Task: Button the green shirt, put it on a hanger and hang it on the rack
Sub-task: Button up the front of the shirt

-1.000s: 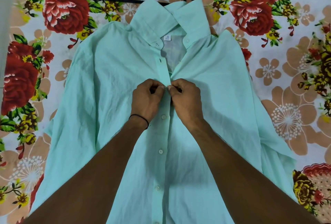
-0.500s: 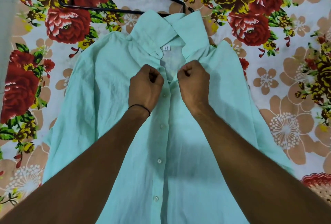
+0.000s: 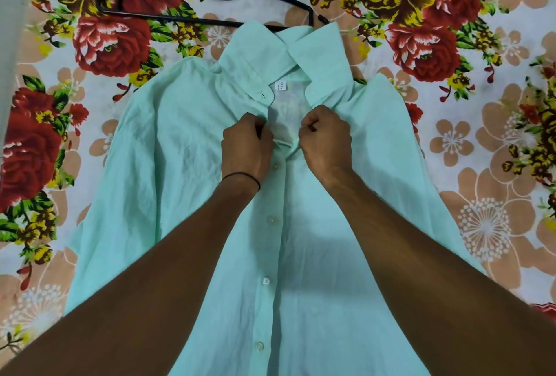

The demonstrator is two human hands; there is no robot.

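On the flowered bedsheet (image 3: 481,147) the green shirt (image 3: 180,165) lies flat with its front up, and both of my hands are on its opening just below the collar (image 3: 270,53). My left hand (image 3: 245,147), with a thin black band (image 3: 240,178) on the wrist, has the fingers curled and pinches the placket edge with the buttonholes, while my right hand (image 3: 326,141) is a fist that grips the opposite front edge; the buttons (image 3: 272,220) lower down are closed and the neck part is open. Beyond the collar lies the black hanger (image 3: 168,16), one end of it hidden under the shirt.
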